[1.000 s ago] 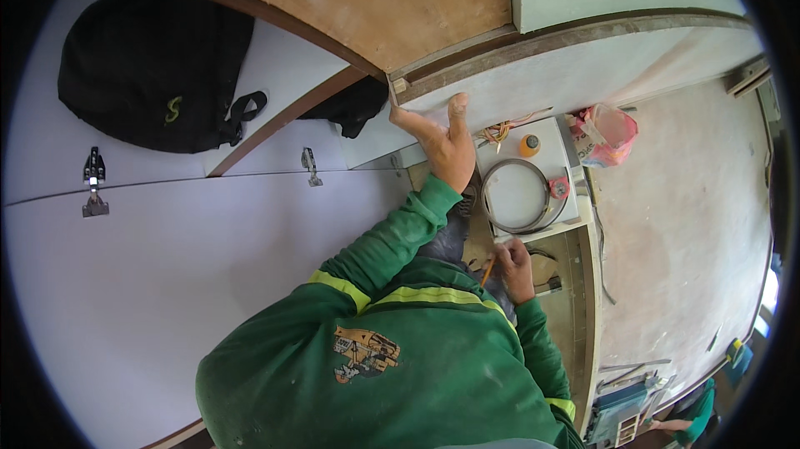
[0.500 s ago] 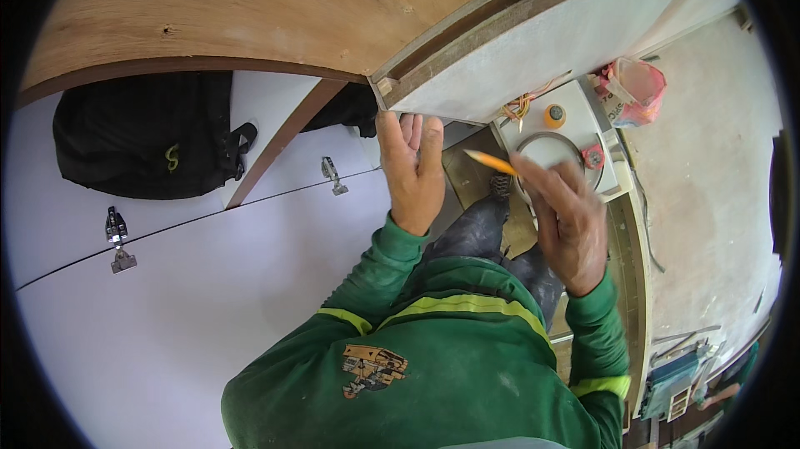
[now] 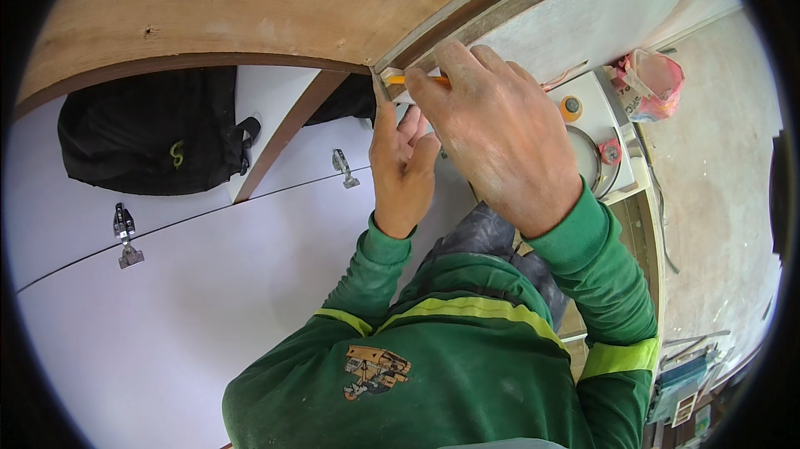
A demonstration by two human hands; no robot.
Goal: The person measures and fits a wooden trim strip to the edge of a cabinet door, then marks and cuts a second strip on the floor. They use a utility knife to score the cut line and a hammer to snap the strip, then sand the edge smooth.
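The fingers [image 3: 428,92] of the right hand [image 3: 504,136] pinch a yellow-orange pencil [image 3: 395,80], whose point aims left at the lower right corner of the plywood panel [image 3: 267,11]; whether it touches the wood there cannot be told. The left hand [image 3: 402,182] is just below that same corner, its index finger stretched up against the edge, its other fingers partly hidden behind, its thumb standing apart and closed on nothing visible. Both forearms wear the sleeves of a green sweatshirt [image 3: 392,332] with lime bands.

Directly below the plywood panel lies a black backpack [image 3: 142,140]. Lower still, two metal cabinet hinges [image 3: 125,236] straddle the seam of the white boards [image 3: 183,299]. Right of the plywood panel runs a whitish partition [image 3: 583,24] with a brown edge. Lower right of the panel is a small white table [image 3: 593,92] bearing an orange-topped container [image 3: 571,108], a red tape measure [image 3: 610,151] and a dark coil [image 3: 597,159]. Beyond these, farther right of the panel, stands a pink-and-white plastic bag [image 3: 652,84].
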